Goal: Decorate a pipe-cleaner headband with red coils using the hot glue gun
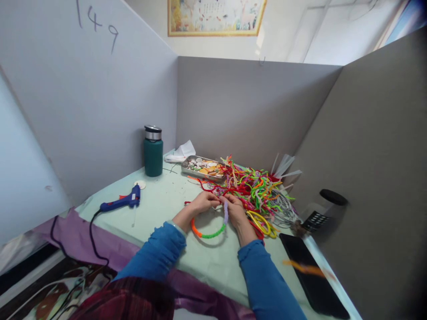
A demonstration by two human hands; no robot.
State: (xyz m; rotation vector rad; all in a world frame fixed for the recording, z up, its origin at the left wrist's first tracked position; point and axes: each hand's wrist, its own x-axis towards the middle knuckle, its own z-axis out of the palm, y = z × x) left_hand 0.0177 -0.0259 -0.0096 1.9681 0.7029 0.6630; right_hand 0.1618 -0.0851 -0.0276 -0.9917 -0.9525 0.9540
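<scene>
Since the colourful ring [212, 235] probably needs steadying, the left hand [202, 202] and right hand [235, 210] pinch its far side in narrow grips.

Table [167, 193] with partitions [233, 102] left, right and behind. On it: glue gun [123, 201] at left, bottle [153, 154] behind that; tray [202, 175] at back, pipe-cleaner heap [257, 186] right of it. Before the heap, left hand [204, 202] and right hand [234, 210] at a ring's [212, 235] far edge.
</scene>
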